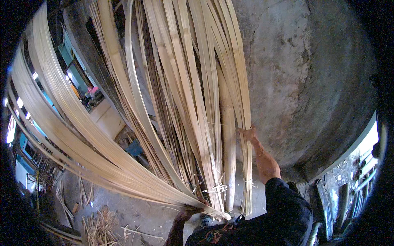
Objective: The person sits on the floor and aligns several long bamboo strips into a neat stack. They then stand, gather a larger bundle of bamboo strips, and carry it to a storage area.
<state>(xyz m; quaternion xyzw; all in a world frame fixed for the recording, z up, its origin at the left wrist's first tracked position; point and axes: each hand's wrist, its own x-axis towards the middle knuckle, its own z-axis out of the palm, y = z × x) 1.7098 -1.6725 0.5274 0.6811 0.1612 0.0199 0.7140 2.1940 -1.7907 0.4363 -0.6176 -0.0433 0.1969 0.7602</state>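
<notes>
My left hand point(189, 212) is closed round the lower end of a long bundle of pale bamboo strips point(111, 170), which fans out and bends up to the far left. With my right arm stretched out, my right hand point(248, 133) grips a narrower upright bamboo bundle point(242, 82) leaning on the wall. That bundle is tied near its foot. Between my hands stand several more bamboo strips point(180, 61), some bound low down with a pale tie point(216, 188). A thick bamboo pole point(228, 135) stands beside them. Part of my left fingers is hidden behind the strips.
A rough grey wall point(287, 82) rises on the right. Shavings and scraps point(100, 227) lie heaped on the grey floor point(154, 221) at the lower left. More poles point(365, 176) are stacked at the far right. Doorways or windows show brightly at the left.
</notes>
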